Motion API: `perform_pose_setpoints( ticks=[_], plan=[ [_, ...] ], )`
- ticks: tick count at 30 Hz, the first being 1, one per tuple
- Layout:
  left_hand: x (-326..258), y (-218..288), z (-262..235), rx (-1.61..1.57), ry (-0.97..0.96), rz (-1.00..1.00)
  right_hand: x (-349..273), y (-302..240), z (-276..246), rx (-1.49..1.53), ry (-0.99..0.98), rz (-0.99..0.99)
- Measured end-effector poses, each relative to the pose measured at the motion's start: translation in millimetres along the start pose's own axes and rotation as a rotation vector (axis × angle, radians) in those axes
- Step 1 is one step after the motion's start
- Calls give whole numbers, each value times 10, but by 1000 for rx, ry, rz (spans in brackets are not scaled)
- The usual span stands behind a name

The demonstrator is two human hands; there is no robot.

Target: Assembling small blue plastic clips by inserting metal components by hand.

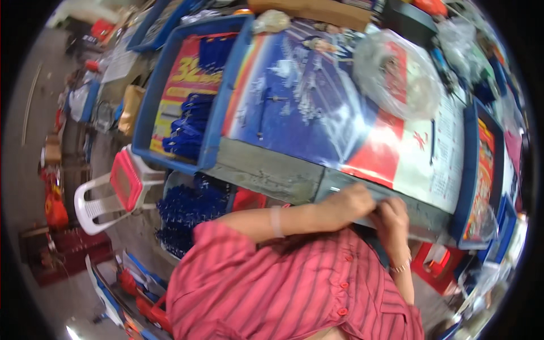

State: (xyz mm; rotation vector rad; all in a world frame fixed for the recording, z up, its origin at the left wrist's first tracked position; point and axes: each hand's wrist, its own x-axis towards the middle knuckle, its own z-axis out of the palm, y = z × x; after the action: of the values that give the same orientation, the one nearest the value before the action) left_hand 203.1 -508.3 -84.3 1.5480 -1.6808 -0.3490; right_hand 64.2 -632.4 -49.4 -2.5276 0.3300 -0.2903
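Taking the two hands as the hub, with twelve at the far side of the bench: at nine o'clock, furthest left, stands a white plastic armchair [89,195], a red plastic stool [126,175] resting on its seat. Also toward nine but closer, below the bench's level, lies a heap of dark blue pieces [192,215]. At ten o'clock a blue plastic tray [164,161], lined with red and yellow printed sheet, carries two groups of blue pieces [195,122], one at its near end and one at its far end. Blue-and-white poster sheeting [331,122] covers the benchtop; on it, toward eleven, lies a thin metal piece [276,98].

At the hub, the left hand [354,201] is curled, knuckles up, over the bench's grey front edge [272,173], the nearest thing to both hands. Just beside it, the right hand [391,218] is bent inward, its fingers drawn together toward the left one. Whatever lies between the fingertips is hidden, so I cannot tell if either hand is pinching something.

At twelve sits a clear plastic bag [422,85]; at one, a thin dark stick [433,141]; at four, below bench level, a red plastic object [422,262]; toward three, another blue tray [458,218].
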Motion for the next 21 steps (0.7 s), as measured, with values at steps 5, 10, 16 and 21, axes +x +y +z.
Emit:
perform_pose_setpoints(
  ticks=[5,10,16,21],
  plan=[
    [-444,-70,-494,156,-5,-215,449,-230,300,121,-125,-237],
    [29,205,26,32,-16,-65,-148,36,-84,23,19,-10],
    [-293,34,-275,126,24,-233,223,-138,192,135,-71,-126],
    [-238,276,-552,189,254,-229,309,-227,114,677,42,82]
  ],
)
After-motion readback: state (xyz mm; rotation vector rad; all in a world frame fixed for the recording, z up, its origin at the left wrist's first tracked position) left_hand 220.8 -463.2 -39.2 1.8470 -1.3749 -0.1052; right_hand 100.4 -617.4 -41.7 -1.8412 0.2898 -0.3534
